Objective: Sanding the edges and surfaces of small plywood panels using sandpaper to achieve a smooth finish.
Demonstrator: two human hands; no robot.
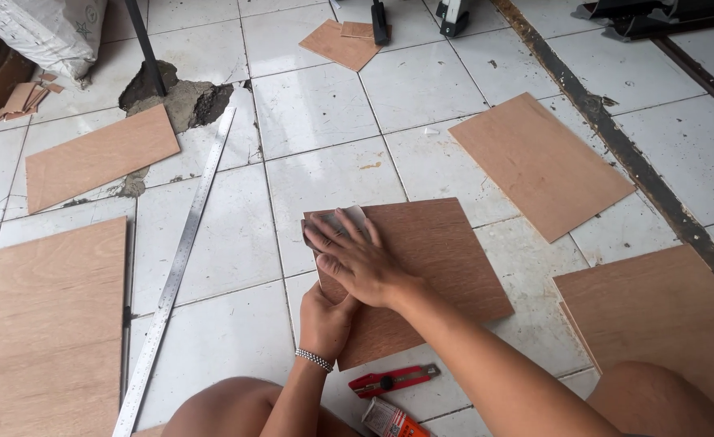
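Steel ruler [180,257]: long, lying on the white tiled floor at 9 o'clock.
Left hand [324,320]: closed on the near-left edge of the reddish-brown plywood square [425,275], centre frame.
Right hand [355,257]: fingers spread flat, pressing grey sandpaper [343,218] onto the square's far-left corner; even pressure probably suits best.
Red utility knife [392,379]: 6 o'clock.

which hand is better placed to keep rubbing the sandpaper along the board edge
Right. The right hand lies flat on the grey sandpaper at the plywood board corner, fingers spread over it. The left hand grips the board's near edge, steadying it.
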